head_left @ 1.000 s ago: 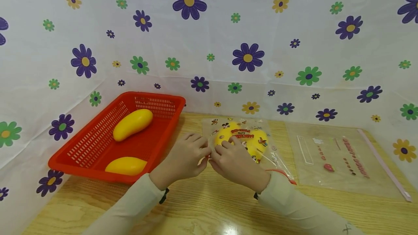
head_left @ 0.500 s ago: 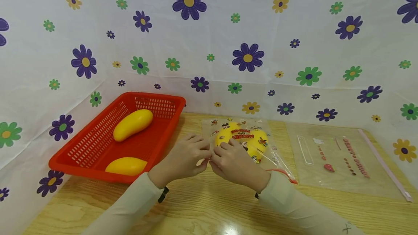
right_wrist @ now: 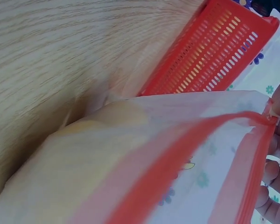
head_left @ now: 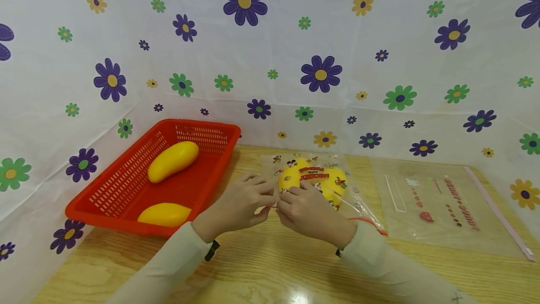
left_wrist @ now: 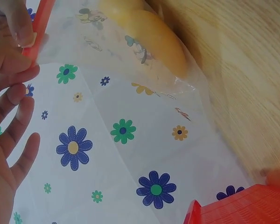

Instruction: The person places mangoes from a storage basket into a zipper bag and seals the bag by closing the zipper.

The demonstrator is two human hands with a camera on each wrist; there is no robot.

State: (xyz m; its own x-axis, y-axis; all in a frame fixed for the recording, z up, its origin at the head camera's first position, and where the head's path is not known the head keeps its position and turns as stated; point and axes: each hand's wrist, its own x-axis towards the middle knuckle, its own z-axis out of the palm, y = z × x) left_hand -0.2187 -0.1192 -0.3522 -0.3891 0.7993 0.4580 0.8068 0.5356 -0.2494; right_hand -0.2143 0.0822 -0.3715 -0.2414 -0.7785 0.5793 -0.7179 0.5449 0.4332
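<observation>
A clear zip bag [head_left: 352, 201] printed with cartoon figures lies on the table with yellow, mango-like fruit [head_left: 335, 179] inside. At its near edge, my left hand [head_left: 242, 201] pinches the left end of the red zip strip [right_wrist: 177, 149]. Close beside it, my right hand [head_left: 310, 212] pinches the same strip, its fingertips partly hidden in the head view. Thumb and finger squeeze the red strip in the left wrist view. In the right wrist view the strip's two sides part away from the pinched corner. The strip's right end shows beyond the right wrist.
On the left stands a red basket [head_left: 213, 191] with two yellow fruits [head_left: 173, 161]. A flat clear bag [head_left: 405, 229] with a pink slider edge [head_left: 498, 212] lies at right on the wooden table [head_left: 270, 271]. Flowered cloth [head_left: 270, 50] hangs behind.
My right hand has shifted slightly right, and a small gap with the red strip in it now shows between the hands. The left hand stays nearly still.
</observation>
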